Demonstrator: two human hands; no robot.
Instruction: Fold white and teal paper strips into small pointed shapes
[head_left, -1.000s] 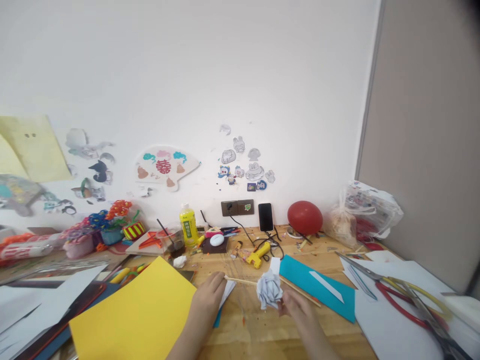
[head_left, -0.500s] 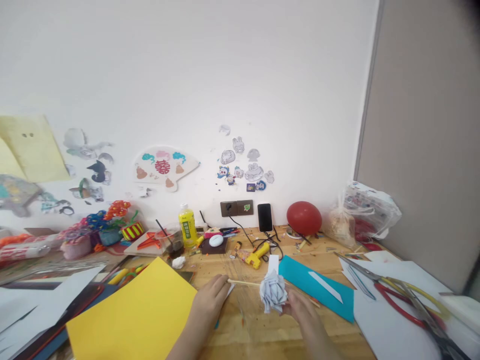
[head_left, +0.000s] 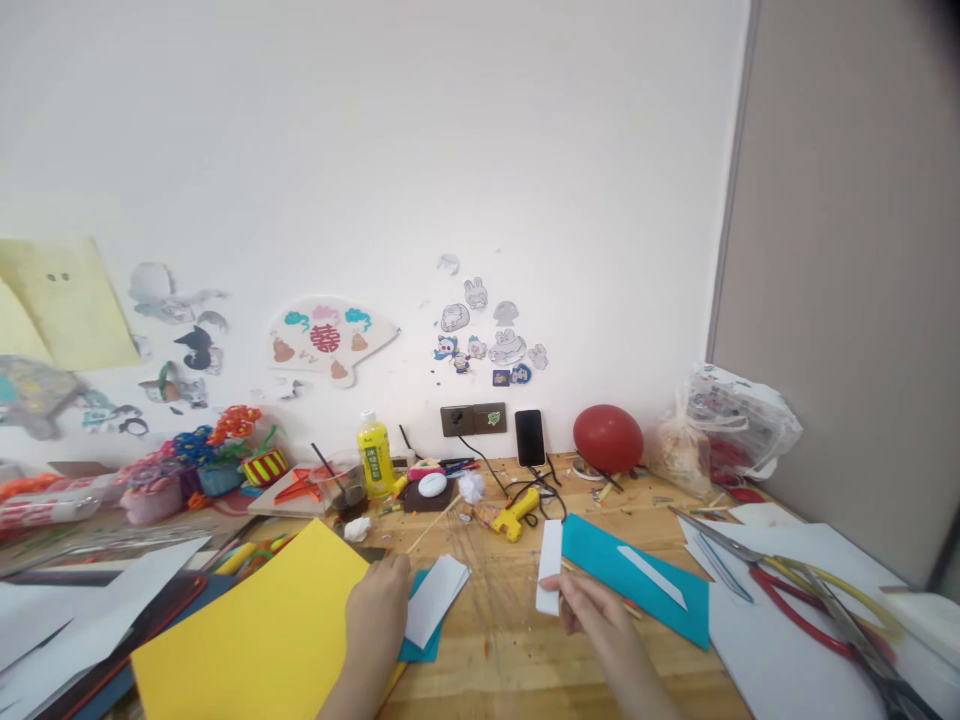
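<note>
In the head view, a wooden tabletop [head_left: 495, 665] runs up to a white wall [head_left: 600, 200] with paper cutouts [head_left: 508, 347] on it. A red balloon [head_left: 608, 438], a phone [head_left: 529, 438] and a yellow glue gun [head_left: 514, 516] sit toward the back, scissors [head_left: 731, 540] on the right. The white paper ball [head_left: 472, 487] tops a thin stick [head_left: 435, 523] whose near end is in the left hand's grip, so the ball is beyond that hand, toward the wall. The left hand [head_left: 379, 605] is closed around the stick, back upward, between a yellow sheet [head_left: 247, 640] and folded white paper [head_left: 437, 600]. The right hand [head_left: 592, 608] pinches a white paper strip [head_left: 551, 550], its forearm slanting in from the lower edge, near a blue sheet [head_left: 645, 590].
</note>
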